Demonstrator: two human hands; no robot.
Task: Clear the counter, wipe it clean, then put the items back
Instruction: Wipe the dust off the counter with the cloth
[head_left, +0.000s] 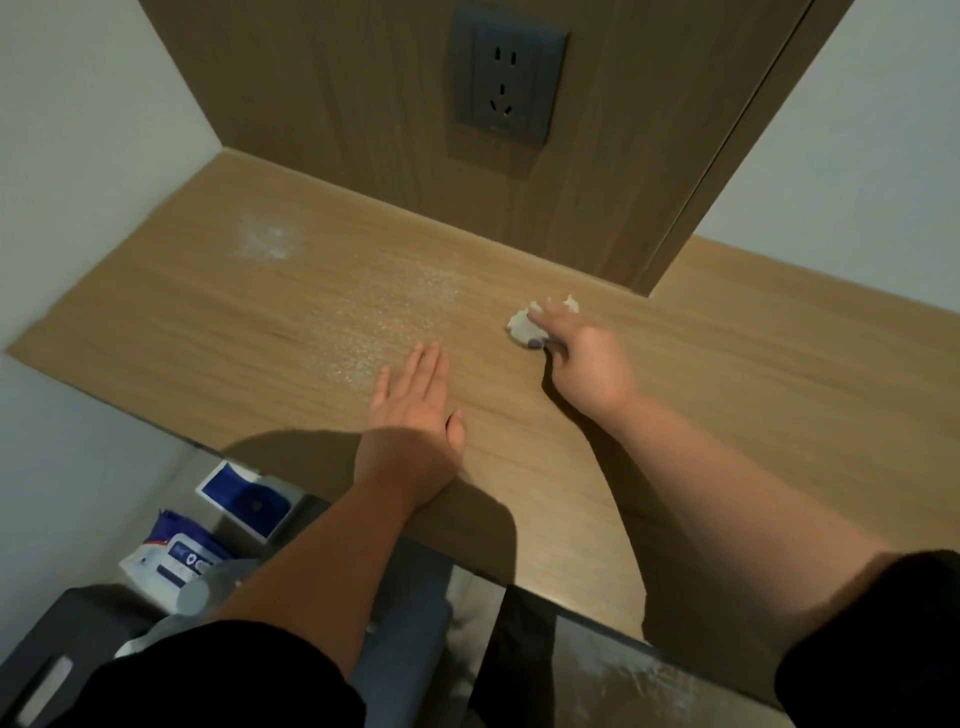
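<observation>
- The right grip (587, 358) is clamped on a crumpled white wipe (521, 326): the fingers lie over the wad and the thumb sits against its near edge, pressing it down onto the desk (753, 374).
- The wipe pokes out ahead of and to the left of the fingertips; a small purple mark shows at its near edge by the thumb.
- The left grip (415, 410) is apart and holds nothing. It rests palm down on the desk, fingers straight and together, thumb spread to the side, near the right grip and closer to the desk's front edge.
- Just ahead of the left fingertips, left of the wipe, lies a band of pale powdery dust (384, 322); a second, whiter patch (267, 239) sits farther off towards the far left corner.
- Beyond the right grip rises a wood panel (337, 114) carrying a dark wall socket (506, 83).
- Below the desk's front edge, left of the left forearm, are a blue and white box (244, 499), a pack of wipes (171, 551) and a dark bin (67, 629).
</observation>
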